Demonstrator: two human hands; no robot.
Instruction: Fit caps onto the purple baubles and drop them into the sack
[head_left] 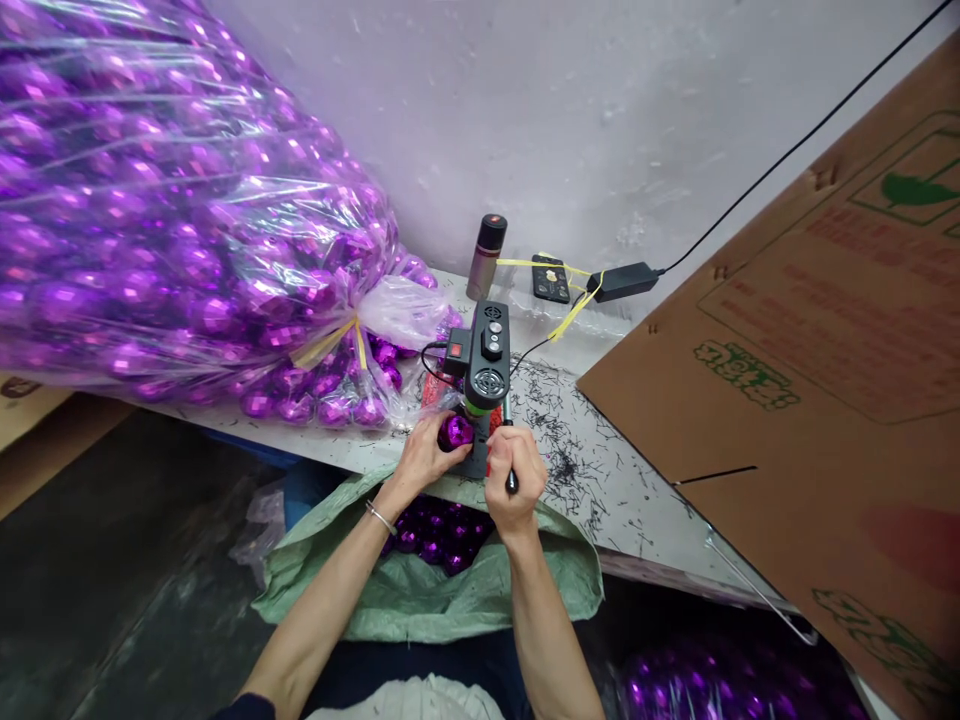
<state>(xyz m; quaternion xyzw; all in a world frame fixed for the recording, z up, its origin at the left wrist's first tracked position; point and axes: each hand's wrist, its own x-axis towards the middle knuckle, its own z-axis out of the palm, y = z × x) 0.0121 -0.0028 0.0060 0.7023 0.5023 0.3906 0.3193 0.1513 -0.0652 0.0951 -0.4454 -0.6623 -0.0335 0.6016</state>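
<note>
A shiny purple bauble (455, 432) is held between the thumb and fingers of my left hand (429, 450), close beside the base of a small black bench machine (489, 355). My right hand (516, 472) is closed round the black-tipped lever handle (511, 482) at the machine's right side. The machine has a red switch on its left and round vents on top. Below my hands, an open green woven sack (420, 600) holds many purple baubles (439, 535).
A huge clear bag of purple baubles (187, 230) fills the left. Behind the machine stand a spray can (487, 255), a phone (550, 278) and a black power adapter (622, 283). Black bits (562, 465) litter the table. A cardboard box (810, 330) leans in at right.
</note>
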